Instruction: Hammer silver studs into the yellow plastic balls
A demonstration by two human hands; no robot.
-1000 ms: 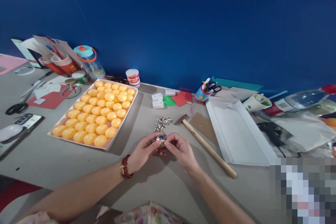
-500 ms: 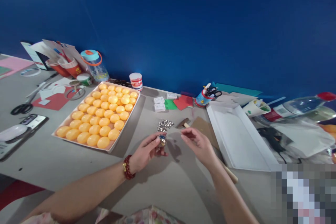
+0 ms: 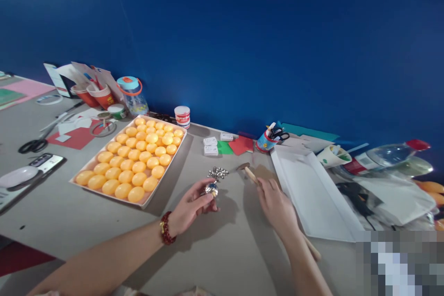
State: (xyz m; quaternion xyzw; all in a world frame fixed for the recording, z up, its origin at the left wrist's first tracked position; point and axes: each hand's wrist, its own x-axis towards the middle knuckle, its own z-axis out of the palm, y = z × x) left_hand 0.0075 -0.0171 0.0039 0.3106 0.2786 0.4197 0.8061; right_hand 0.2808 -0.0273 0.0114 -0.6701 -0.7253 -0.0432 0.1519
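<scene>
My left hand (image 3: pixel 190 206) pinches a small ball covered in shiny silver studs (image 3: pixel 211 189) just above the grey table. A pile of loose silver studs (image 3: pixel 217 173) lies right behind it. My right hand (image 3: pixel 275 203) rests over the wooden handle of a small hammer (image 3: pixel 250 174), fingers curled round it; the hammer's metal head points toward the stud pile. A red bead bracelet (image 3: pixel 166 229) circles my left wrist.
A tray of several yellow balls (image 3: pixel 133 163) sits to the left. An empty white tray (image 3: pixel 312 189) lies to the right. Cups, scissors (image 3: pixel 33 144), a phone (image 3: pixel 43 162), coloured paper and a plastic bottle (image 3: pixel 391 155) crowd the table's back and sides against a blue wall.
My right hand left the studded ball, swung right and came down onto the hammer handle. My left hand kept hold of the ball. The camera shifted slightly.
</scene>
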